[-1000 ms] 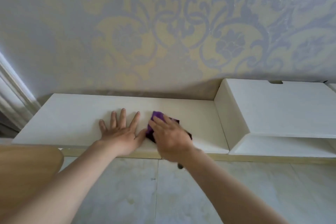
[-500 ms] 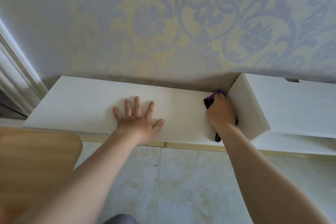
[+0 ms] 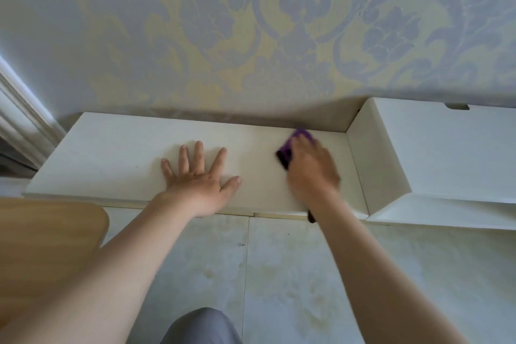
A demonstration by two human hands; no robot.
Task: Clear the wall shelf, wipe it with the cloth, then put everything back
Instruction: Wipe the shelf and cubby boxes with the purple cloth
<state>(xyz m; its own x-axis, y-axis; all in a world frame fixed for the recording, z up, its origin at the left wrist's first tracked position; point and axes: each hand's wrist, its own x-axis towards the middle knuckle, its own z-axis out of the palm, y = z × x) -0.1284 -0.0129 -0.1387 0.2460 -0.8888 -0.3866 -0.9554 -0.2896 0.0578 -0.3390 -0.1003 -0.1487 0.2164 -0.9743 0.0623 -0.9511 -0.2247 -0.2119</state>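
Since half a second ago the right hand (image 3: 312, 172) has drawn the purple cloth (image 3: 301, 137) out of the corner. It now sits clear of the white side panel (image 3: 374, 165) of the raised section, towards the back of the wall shelf (image 3: 111, 153) and near the patterned wallpaper (image 3: 212, 36). Its fingers curl down over the bunched cloth and hold it against the board. Motion blur smears the hand, which suggests a wiping stroke in progress. A dark strip (image 3: 311, 216) hangs below the wrist at the shelf's front edge, probably a loose end of the cloth, though it is too blurred to be sure.

The left hand (image 3: 199, 180) lies flat on the shelf beside it, fingers straight, spread and holding nothing. It is likely planted there to brace the person as they lean in over the tiled floor (image 3: 279, 274).

No objects stand on the visible shelf, so clearing looks done and wiping is the current step. The stretch to the left of the braced hand probably remains to be covered, so that hand would have to lift out of the way.
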